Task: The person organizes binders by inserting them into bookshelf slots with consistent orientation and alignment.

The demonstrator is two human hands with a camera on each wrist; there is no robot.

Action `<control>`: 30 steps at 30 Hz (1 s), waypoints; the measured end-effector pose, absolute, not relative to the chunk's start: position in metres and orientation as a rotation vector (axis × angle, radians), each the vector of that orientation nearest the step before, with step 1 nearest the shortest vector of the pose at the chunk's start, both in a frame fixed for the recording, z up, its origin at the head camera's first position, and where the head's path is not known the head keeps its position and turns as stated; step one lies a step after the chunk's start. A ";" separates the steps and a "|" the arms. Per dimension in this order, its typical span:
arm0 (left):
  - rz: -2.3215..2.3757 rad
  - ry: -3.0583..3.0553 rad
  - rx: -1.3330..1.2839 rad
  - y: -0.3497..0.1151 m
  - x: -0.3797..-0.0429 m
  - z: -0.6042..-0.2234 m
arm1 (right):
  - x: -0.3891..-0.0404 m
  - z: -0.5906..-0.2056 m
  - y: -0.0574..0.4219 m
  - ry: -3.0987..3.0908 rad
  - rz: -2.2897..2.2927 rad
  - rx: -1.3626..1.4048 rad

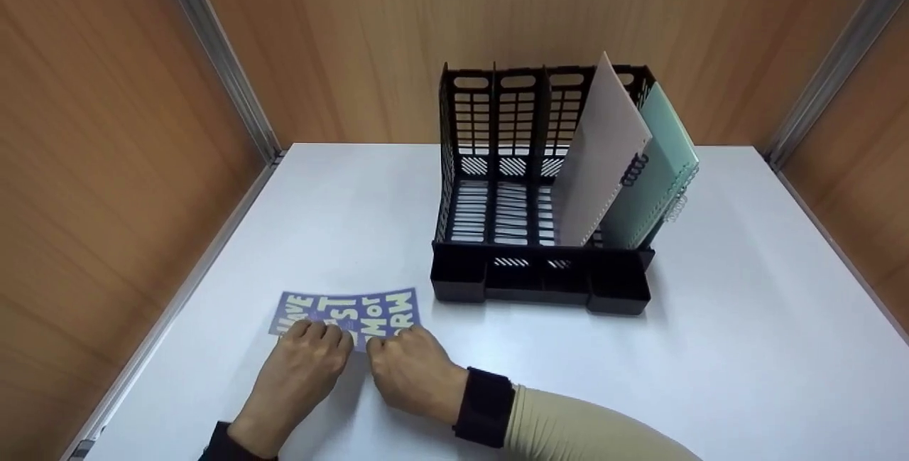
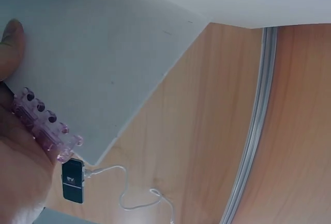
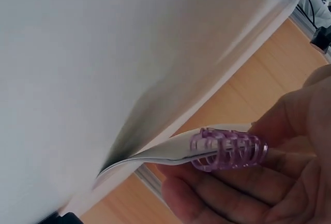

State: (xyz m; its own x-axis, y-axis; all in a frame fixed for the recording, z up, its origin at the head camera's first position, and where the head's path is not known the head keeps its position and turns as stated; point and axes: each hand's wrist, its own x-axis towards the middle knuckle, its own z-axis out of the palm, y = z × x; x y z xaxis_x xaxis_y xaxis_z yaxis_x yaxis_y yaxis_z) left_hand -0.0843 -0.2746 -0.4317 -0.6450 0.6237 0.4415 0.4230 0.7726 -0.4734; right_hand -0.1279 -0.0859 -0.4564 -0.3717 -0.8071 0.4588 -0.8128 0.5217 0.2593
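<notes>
A purple notebook (image 1: 387,308) with pale yellow lettering lies at the left front of the white table, its near edge raised toward me. My left hand (image 1: 302,361) grips that edge on the left, and my right hand (image 1: 415,369) holds it close by on the right. In the right wrist view, thumb and fingers of the right hand (image 3: 279,167) pinch the bent notebook at its clear purple ring binding (image 3: 227,149). The left wrist view has similar rings (image 2: 49,123) beside the left hand (image 2: 23,167).
A black file organizer (image 1: 511,273) stands at the table's back middle. Its right side holds a pale pink notebook (image 1: 603,155) and a mint green notebook (image 1: 657,163). Wooden panels (image 1: 454,6) surround the white table (image 1: 341,219). A phone (image 2: 72,180) with a white cable appears below.
</notes>
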 end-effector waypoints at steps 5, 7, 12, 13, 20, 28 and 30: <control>0.488 -2.250 -0.773 -0.260 -0.095 -0.412 | -0.135 -0.449 -0.079 -2.174 0.173 1.233; 0.511 -2.223 -0.777 -0.253 -0.097 -0.405 | -0.138 -0.446 -0.077 -2.162 0.216 1.179; 0.591 -2.168 -0.802 -0.237 -0.101 -0.391 | -0.144 -0.436 -0.071 -2.144 0.316 1.070; 0.610 -2.159 -0.807 -0.234 -0.101 -0.389 | -0.145 -0.434 -0.070 -2.143 0.339 1.061; 0.749 -2.091 -0.851 -0.215 -0.107 -0.373 | -0.144 -0.421 -0.059 -2.193 0.472 1.025; 0.746 -2.018 -0.888 -0.198 -0.119 -0.358 | -0.148 -0.410 -0.044 -2.206 0.674 1.029; 0.738 -2.004 -0.881 -0.194 -0.122 -0.354 | -0.151 -0.408 -0.039 -2.169 0.718 1.031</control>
State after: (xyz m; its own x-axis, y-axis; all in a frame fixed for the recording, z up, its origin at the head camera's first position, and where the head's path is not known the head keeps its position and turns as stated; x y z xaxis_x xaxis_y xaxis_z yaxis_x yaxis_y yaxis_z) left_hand -0.1222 -0.1936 -0.3541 -0.4305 0.7896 0.4373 0.3178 0.5861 -0.7453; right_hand -0.1513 -0.0391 -0.4079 -0.4996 -0.4728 0.7258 -0.8124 0.5465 -0.2032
